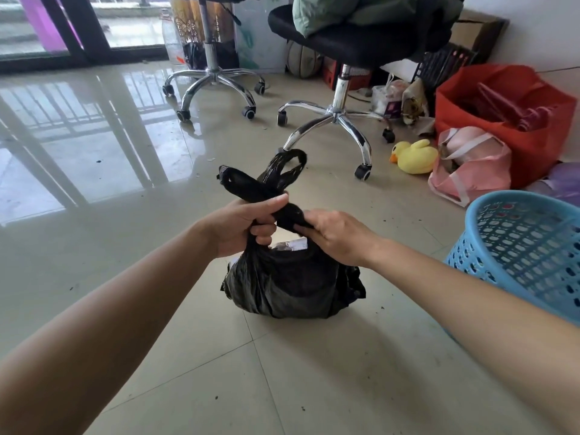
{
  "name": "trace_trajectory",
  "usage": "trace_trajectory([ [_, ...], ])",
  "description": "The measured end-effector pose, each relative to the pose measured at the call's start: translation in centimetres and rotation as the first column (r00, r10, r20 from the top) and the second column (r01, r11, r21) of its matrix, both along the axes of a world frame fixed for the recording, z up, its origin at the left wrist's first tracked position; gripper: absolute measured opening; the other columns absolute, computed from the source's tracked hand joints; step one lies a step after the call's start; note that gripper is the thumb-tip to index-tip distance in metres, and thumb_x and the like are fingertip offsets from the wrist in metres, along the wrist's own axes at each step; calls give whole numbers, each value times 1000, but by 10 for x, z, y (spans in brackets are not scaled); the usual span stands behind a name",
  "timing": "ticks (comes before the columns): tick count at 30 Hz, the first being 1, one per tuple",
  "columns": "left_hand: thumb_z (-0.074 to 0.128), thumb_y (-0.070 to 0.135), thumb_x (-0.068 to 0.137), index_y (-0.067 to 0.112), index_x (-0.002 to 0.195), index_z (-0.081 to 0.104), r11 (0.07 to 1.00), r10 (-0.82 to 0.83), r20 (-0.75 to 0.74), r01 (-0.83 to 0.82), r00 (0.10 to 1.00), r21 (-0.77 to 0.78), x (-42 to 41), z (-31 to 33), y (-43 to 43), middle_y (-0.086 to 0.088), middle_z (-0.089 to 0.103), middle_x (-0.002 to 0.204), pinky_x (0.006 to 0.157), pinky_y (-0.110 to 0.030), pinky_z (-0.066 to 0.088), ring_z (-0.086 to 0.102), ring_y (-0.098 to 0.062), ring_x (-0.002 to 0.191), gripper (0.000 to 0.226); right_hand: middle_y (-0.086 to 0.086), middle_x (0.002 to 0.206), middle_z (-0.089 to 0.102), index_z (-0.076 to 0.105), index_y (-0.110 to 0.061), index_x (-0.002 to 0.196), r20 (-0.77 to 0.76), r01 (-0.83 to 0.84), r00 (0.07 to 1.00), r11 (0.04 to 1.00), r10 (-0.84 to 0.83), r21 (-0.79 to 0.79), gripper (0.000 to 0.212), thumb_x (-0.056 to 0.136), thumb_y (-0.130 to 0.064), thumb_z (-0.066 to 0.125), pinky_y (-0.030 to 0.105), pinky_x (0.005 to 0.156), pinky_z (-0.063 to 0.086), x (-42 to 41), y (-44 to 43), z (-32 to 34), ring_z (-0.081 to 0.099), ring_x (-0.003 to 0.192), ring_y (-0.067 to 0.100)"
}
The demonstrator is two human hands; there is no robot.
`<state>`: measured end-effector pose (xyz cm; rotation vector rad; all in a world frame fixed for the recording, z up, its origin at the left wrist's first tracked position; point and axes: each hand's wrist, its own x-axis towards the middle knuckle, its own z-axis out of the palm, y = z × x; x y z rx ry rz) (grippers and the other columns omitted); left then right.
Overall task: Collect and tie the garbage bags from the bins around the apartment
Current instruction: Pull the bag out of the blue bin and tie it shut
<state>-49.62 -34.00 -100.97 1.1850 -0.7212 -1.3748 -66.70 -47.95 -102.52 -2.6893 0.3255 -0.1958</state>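
On a glossy beige tiled floor (119,233) that mirrors the light of a glass door (78,26) at the far left, a person's 2 bare arms reach forward over a black garbage bag (292,287). The left hand (248,226) has its fingers curled round 1 twisted handle, thumb laid across the top. The right hand (339,237) grips the other handle just beside it, fingers tucked under the plastic. The 2 handle loops (273,177) cross between the hands and stick up on the far side. The bag sits on the floor at the centre, with a scrap of pale wrapping showing at its mouth. A blue perforated basket (527,246) stands near on the right. Farther off are 2 chrome-based swivel chairs (335,116), a yellow plush duck (414,157), a pink bag (474,174) and a red bag (508,127).
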Motion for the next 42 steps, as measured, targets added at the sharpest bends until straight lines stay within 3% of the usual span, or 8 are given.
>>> trace_trajectory([
  [5, 53, 42, 99, 18, 84, 57, 997, 53, 36, -55, 998, 60, -2, 4, -2, 7, 12, 56, 46, -22, 22, 17, -8, 43, 28, -3, 73, 53, 45, -26, 81, -280, 87, 959, 984, -40, 158, 38, 99, -59, 40, 34, 65, 40, 8, 1, 11, 53, 70, 18],
  [11, 47, 59, 95, 21, 70, 43, 994, -15, 3, 14, 1000, 112, -6, 10, 1, 6, 12, 56, 53, -28, 14, 13, -12, 46, 46, -7, 125, 56, 22, -21, 153, -114, 249, 964, 657, -242, 712, 105, 72, -82, 50, 37, 104, 44, 12, -17, 34, 57, 118, 13],
  [15, 45, 63, 92, 18, 72, 44, 993, -63, 15, 61, 998, 105, -11, 10, -1, 5, 21, 50, 52, -28, 19, 20, -12, 43, 49, -7, 90, 61, 61, -22, 108, 65, 127, 883, 370, -465, 920, 37, 91, -55, 59, 21, 67, 45, 30, -19, 43, 56, 72, 6],
  [23, 42, 48, 103, 14, 91, 60, 999, 35, -73, -34, 997, 11, -4, 2, -8, 3, 48, 62, 50, -22, 34, 39, -11, 48, 40, -13, 53, 57, 54, -22, 69, 355, 245, 696, 671, -624, 700, 39, 98, -48, 54, 20, 50, 41, 27, -31, 49, 53, 51, 6],
  [27, 45, 39, 103, 7, 110, 64, 988, 151, -113, -147, 982, 38, 1, -5, -7, -3, 72, 85, 48, -18, 40, 50, -8, 52, 38, 0, 64, 49, 49, -21, 64, 168, 196, 791, 504, -588, 841, 40, 96, -42, 62, 21, 42, 32, 22, -21, 47, 43, 43, 8],
  [33, 49, 20, 103, 10, 120, 57, 973, 230, -155, -232, 961, 5, 20, -11, 0, 1, 68, 96, 49, -15, 38, 47, -5, 53, 21, -2, 72, 63, 72, -8, 92, -300, 385, 923, 565, -241, 730, 31, 88, -39, 73, 18, 55, 48, 9, -6, 21, 57, 59, 7],
  [38, 47, 7, 102, 4, 121, 58, 978, 196, -116, -203, 974, -45, 23, -9, 2, 1, 58, 83, 49, -16, 37, 41, -4, 51, 22, -1, 124, 58, 57, -29, 130, -87, 360, 902, 626, -423, 692, 48, 86, -40, 74, 18, 85, 44, 21, -10, 17, 58, 107, 6],
  [42, 48, 6, 100, 4, 115, 59, 993, 90, -54, -94, 994, -76, 17, -5, 1, -1, 58, 82, 50, -17, 36, 42, -5, 51, 20, -9, 139, 49, 41, -29, 149, -132, 247, 968, 707, -214, 663, 68, 88, -18, 70, 21, 95, 45, 27, -6, 10, 54, 115, 2],
])
